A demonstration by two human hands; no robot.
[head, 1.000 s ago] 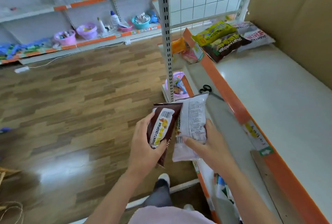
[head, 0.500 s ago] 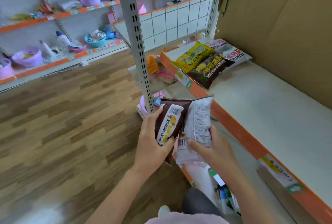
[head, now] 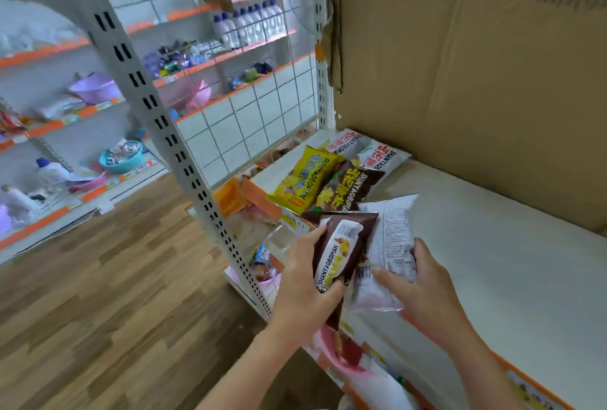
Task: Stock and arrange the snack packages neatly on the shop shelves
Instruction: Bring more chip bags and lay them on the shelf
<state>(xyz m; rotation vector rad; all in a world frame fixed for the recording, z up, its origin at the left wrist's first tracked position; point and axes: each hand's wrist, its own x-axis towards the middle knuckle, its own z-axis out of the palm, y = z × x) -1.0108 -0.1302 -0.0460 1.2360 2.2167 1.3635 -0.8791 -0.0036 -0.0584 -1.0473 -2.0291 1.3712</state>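
Observation:
My left hand (head: 302, 281) grips a brown snack packet (head: 341, 252), back label up, over the front edge of the white shelf (head: 492, 245). Beside it my right hand (head: 423, 288) holds a white snack packet (head: 394, 238) with printed text facing me. The two packets touch side by side. At the shelf's far left end lie a yellow packet (head: 303, 179), a brown packet (head: 354, 189) and a white packet (head: 381, 156), overlapping one another.
Brown cardboard (head: 476, 64) backs the shelf. A perforated grey upright post (head: 184, 153) stands left of my hands, with a wire grid panel (head: 256, 127) behind it. Lower shelves hold more packets (head: 348, 353). Across the wooden floor (head: 115, 278), other shelves carry basins and bottles.
The view has swung right and closer to the shelf. Both hands have carried the two packets up and forward, from beside the post to the shelf's front edge near the lying packets.

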